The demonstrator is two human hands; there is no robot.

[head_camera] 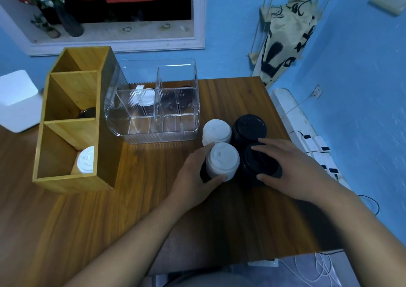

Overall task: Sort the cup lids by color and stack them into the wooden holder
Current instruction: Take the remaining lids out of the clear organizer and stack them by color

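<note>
Nearest you, your left hand [197, 177] curls round the near white lid stack [223, 161], thumb on the near side and fingers behind it. The stack shows something dark at its base. Your right hand [292, 170] closes over the near black lid stack [259, 163] just beside it, fingers spread across the top and thumb low on its edge. Both stacks look to be standing on the table [131, 199], so I judge you are at the pick-up step. Just behind stand a second white stack [216, 133] and a second black stack [249, 126], touching the near ones. Further left, the wooden holder [66, 181] has a white lid [85, 160] in its near compartment and a black lid [87, 112] in the middle one. So next, lift the white stack clear of its neighbours and carry it left to the near compartment, with black going to the middle. The clear organizer [153, 137] beyond holds a few more lids.
</note>
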